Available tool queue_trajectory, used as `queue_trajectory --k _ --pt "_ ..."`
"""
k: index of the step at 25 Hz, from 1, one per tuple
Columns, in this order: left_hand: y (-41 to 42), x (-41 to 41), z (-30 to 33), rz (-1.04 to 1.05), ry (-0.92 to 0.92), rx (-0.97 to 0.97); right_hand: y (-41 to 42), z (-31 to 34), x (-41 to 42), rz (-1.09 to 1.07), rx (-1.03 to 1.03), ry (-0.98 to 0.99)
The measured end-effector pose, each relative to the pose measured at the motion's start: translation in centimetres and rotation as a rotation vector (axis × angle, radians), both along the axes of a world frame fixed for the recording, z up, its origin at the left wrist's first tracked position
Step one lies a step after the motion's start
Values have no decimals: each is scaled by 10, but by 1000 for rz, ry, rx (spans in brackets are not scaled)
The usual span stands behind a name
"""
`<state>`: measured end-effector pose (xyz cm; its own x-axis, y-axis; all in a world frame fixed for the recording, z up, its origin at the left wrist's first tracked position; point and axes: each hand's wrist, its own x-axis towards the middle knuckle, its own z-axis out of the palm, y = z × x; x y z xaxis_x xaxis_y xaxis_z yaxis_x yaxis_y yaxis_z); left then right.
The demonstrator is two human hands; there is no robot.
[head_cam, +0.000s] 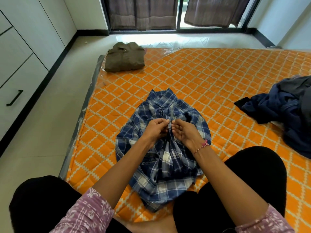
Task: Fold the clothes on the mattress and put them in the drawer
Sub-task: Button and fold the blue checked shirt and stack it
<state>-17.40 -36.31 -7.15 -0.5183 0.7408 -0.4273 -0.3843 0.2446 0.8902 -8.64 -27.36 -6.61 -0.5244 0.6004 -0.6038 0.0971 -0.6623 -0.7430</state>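
A blue plaid shirt [161, 148] lies face up and rumpled on the orange quilted mattress [210, 78], collar pointing away from me. My left hand [156, 129] and my right hand [184, 132] meet over its chest, each pinching an edge of the button placket. A folded olive-brown shirt [124, 57] sits at the mattress's far left corner. A heap of dark navy clothes [286, 106] lies unfolded at the right edge.
White drawer fronts with a black handle [15, 97] line the left wall beside a strip of tiled floor [50, 115]. My black-trousered knees [252, 174] rest on the mattress near me. Curtains [143, 12] hang over a window beyond.
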Motion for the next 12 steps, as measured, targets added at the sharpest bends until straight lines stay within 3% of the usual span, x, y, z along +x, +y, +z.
queue_trajectory --k 5,7,10,12 --pt "3 -11 4 -171 311 -174 18 3 -7 72 54 -69" --pt "1 -11 4 -213 336 -211 28 6 -14 56 114 -97" --pt "-10 -7 1 -160 8 -194 41 6 -22 26 166 -130" --pt "-16 -6 -5 -173 -116 -194 41 3 -21 25 165 -137"
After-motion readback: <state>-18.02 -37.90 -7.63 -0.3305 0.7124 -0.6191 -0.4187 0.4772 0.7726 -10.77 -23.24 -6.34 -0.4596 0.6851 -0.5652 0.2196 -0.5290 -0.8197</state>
